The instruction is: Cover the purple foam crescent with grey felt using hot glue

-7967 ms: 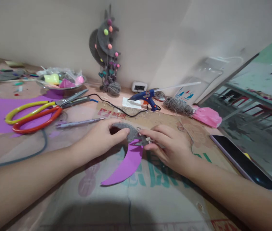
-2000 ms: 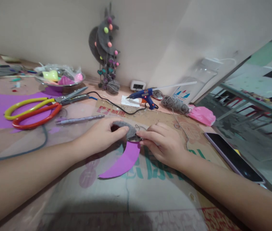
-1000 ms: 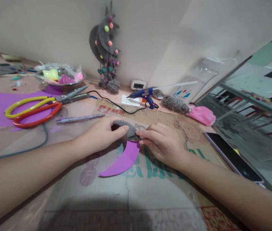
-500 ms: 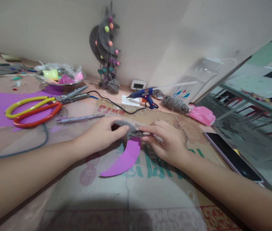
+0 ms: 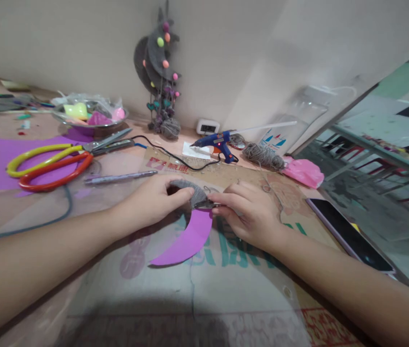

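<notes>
A purple paper crescent [image 5: 186, 243] is partly wound with grey yarn [image 5: 197, 193] over its upper end; its bare tip points down to the left. My left hand [image 5: 161, 195] is closed on the yarn-covered end, thumb on top. Close to the edge of the winding, my right hand [image 5: 246, 207] pinches the grey yarn with thumb and fingers. A loose strand trails from a yarn ball [image 5: 264, 156] toward the right hand, which partly hides it.
Large scissors [image 5: 56, 168] with yellow and red handles and a pen [image 5: 121, 177] lie left. A blue glue gun [image 5: 217, 141] is at the back, beneath a hanging crescent decoration [image 5: 159, 62]. A bowl [image 5: 90, 123] stands back left, a phone [image 5: 349, 236] right, a pink bag [image 5: 304, 172] behind it.
My right fingers have shifted slightly with the yarn, which now lies closer against the crescent's winding edge. The left hand keeps its hold in nearly the same place.
</notes>
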### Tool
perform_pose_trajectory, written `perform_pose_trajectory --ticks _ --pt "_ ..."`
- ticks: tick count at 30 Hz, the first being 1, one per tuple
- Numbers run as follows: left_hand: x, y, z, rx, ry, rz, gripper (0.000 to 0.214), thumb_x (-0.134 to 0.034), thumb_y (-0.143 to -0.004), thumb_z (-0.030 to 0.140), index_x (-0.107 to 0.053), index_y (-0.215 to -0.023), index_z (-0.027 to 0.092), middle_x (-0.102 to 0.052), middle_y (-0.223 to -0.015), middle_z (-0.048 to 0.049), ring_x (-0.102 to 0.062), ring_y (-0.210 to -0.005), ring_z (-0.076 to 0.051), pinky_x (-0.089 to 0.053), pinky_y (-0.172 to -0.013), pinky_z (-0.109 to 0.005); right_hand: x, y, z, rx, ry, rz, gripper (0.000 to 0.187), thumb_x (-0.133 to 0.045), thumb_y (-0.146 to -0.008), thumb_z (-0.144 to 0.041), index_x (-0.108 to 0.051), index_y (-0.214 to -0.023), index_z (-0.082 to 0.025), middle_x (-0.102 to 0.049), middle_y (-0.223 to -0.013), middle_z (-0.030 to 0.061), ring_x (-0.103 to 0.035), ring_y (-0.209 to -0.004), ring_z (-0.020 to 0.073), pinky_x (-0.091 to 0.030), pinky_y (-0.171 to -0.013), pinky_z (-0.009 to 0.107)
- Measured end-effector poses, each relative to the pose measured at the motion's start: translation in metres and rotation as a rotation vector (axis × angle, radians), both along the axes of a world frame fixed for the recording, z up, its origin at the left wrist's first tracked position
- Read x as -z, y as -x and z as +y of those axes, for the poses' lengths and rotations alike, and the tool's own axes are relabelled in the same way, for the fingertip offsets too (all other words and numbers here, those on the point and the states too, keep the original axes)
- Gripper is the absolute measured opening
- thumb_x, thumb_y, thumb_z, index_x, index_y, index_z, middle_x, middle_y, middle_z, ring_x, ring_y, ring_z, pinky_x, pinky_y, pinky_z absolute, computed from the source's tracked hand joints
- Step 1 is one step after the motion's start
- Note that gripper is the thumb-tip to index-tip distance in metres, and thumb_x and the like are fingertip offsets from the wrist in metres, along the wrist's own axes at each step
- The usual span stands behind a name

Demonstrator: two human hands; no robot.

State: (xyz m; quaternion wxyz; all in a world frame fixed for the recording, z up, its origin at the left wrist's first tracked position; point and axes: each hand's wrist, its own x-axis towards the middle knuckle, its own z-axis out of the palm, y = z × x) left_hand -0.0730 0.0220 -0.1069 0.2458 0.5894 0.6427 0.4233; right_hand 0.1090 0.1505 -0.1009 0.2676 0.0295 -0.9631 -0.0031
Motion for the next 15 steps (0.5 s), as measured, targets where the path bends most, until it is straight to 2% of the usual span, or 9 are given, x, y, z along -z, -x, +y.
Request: perform_pose_trajectory --ticks 15 --pt "0.0003 -0.0009 0.0000 -0.012 0.013 0.003 0.022 -0.047 -0.082 0.026 -0.057 -0.065 0.016 -0.058 -0.061 0.0038 -0.050 -0.057 -0.010 -0.038 -0.055 -0.021 0.0009 -0.0004 0.0003 -0.015 0.040 0.006 0.017 -0.052 -0.088 -0.022 -0.062 -0.100 -0.015 -0.058 -0.072 0.0038 -0.048 -0.063 0.0145 -0.035 -0.058 0.027"
